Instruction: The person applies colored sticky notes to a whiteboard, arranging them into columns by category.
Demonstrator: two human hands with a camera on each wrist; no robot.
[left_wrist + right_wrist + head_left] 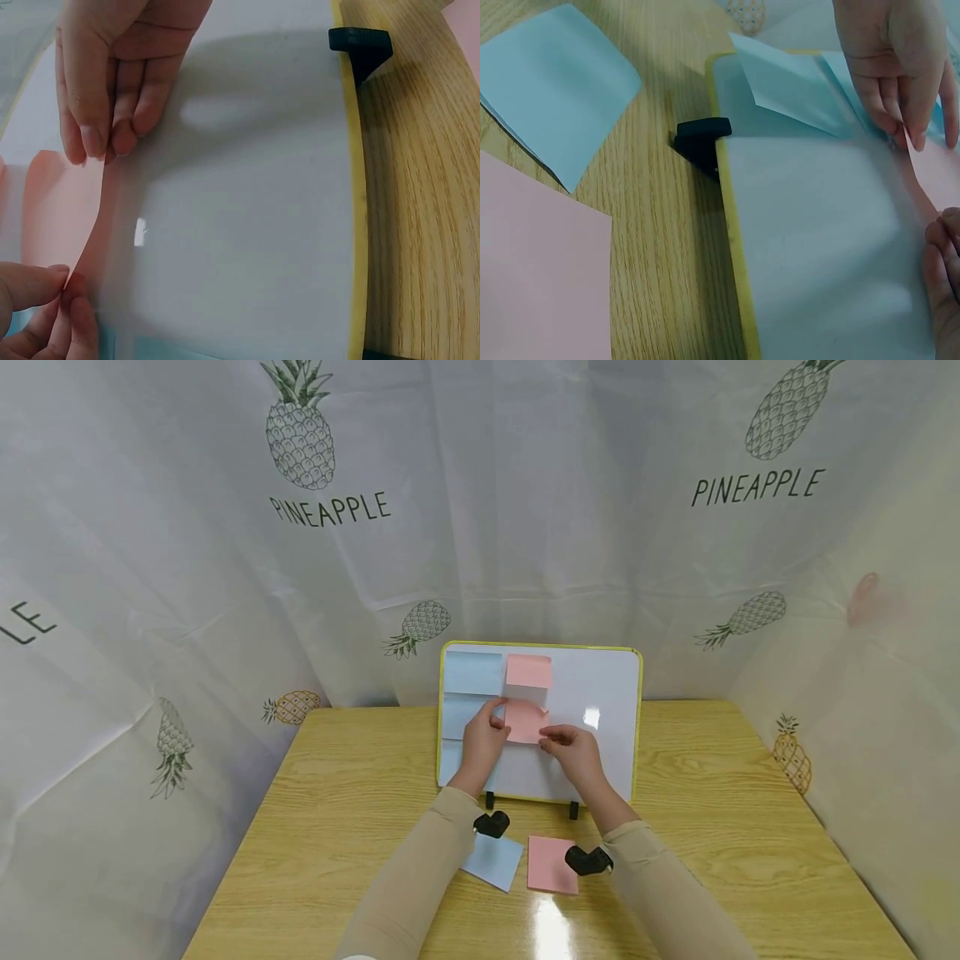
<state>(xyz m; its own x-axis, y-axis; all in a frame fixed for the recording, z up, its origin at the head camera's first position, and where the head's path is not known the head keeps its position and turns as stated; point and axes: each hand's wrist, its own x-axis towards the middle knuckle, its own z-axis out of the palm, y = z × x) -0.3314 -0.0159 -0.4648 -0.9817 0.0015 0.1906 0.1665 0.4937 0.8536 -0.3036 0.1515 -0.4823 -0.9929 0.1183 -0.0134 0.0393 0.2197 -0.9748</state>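
Note:
A pink sticky note (526,722) lies against the whiteboard (585,693), below another pink sticky note (529,671). My left hand (483,742) pinches its left edge between thumb and fingers. On the other side, my right hand (576,752) pinches the lower right corner. In the left wrist view the held pink note (64,214) bends between the left hand (41,311) and the right hand (124,75). The right wrist view shows the left hand (900,67) at the top, with the right hand (945,262) partly cut off.
Blue sticky notes (472,673) line the board's left side in a column. Black feet (573,810) prop up the yellow-framed board. In front on the wooden table (337,827) lie a blue note pad (495,862) and a pink note pad (551,864). A pineapple-print curtain (525,527) hangs behind.

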